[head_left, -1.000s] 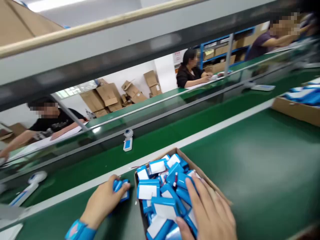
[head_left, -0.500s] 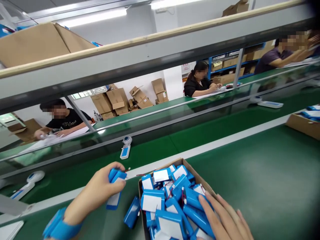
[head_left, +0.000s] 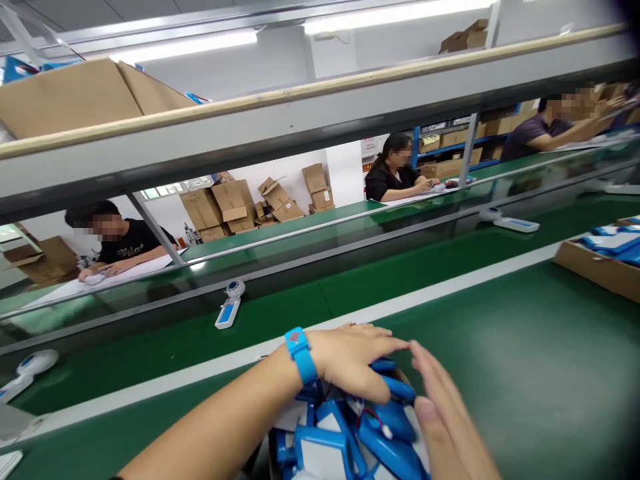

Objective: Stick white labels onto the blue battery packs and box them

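Blue battery packs with white labels and thin red wires [head_left: 323,453] lie heaped in a cardboard box [head_left: 271,460] at the bottom of the view. My left hand [head_left: 350,360], a blue wristband [head_left: 300,355] on its wrist, reaches across from the left and rests flat on top of the packs, fingers extended. My right hand [head_left: 443,417] is beside it with fingers spread, its fingertips close to my left fingertips and its thumb against a pack. The hands and forearm hide most of the box.
The box stands on a green conveyor belt [head_left: 500,333] with a white edge strip. A second box of blue packs [head_left: 595,267] sits at the right. White-and-blue handheld devices [head_left: 227,303] lie on a farther belt, behind which co-workers sit beyond a glass partition.
My left hand has moved right from beside the box to over the packs, and the pack it gripped is no longer distinct. The view has levelled slightly.
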`<state>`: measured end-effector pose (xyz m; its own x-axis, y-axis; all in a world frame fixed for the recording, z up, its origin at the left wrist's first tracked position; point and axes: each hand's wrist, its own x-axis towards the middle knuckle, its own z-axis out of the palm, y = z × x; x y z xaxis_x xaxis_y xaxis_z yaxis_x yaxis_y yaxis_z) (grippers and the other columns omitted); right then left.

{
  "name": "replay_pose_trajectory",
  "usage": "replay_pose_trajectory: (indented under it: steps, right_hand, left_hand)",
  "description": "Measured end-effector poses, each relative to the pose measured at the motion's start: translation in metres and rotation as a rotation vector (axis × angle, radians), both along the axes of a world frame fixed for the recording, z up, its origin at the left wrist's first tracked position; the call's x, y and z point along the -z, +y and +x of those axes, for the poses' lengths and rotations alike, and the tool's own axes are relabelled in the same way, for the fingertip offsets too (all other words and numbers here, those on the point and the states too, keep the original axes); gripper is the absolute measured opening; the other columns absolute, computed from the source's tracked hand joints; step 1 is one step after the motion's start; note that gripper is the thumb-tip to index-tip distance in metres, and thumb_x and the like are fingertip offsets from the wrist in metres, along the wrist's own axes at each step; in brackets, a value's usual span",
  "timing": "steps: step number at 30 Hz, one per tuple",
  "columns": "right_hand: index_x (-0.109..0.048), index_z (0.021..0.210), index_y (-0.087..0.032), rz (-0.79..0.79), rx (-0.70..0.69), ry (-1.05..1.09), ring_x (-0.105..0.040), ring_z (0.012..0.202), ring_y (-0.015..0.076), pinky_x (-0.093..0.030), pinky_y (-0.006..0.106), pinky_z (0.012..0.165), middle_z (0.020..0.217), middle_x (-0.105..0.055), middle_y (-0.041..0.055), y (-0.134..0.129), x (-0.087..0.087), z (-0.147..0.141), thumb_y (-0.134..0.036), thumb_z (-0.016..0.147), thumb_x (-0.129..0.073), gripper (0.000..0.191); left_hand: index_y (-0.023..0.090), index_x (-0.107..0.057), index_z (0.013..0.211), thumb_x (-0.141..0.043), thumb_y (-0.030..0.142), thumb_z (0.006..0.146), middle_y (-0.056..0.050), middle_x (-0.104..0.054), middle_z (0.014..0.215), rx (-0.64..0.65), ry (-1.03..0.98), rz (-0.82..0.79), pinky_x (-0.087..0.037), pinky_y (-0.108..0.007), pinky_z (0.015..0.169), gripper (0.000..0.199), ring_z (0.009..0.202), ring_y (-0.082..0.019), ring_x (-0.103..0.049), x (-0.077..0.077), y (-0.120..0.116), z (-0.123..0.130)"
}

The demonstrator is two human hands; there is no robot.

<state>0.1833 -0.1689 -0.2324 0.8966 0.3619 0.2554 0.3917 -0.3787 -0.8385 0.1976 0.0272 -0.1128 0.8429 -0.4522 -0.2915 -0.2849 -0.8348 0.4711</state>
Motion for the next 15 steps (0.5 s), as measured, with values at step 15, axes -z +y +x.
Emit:
replay_pose_trajectory:
  steps: [15]
  right_hand:
    - [-0.022, 0.157, -0.024, -0.468, -0.309, -0.302, -0.041, 0.136, 0.0355, -0.056, 0.052, 0.093, 0.153, -0.036, 0.0025, 0.012, 0.018, 0.02, -0.062, 0.099, -0.036, 0.07]
  left_hand:
    - [0.025, -0.061, 0.133, -0.057, 0.062, 0.086, -0.01, -0.06, 0.135, -1.223, -0.151, 0.067, -0.054, -0.039, 0.101, 0.06, 0.121, -0.032, -0.061, 0.103, 0.089, -0.223]
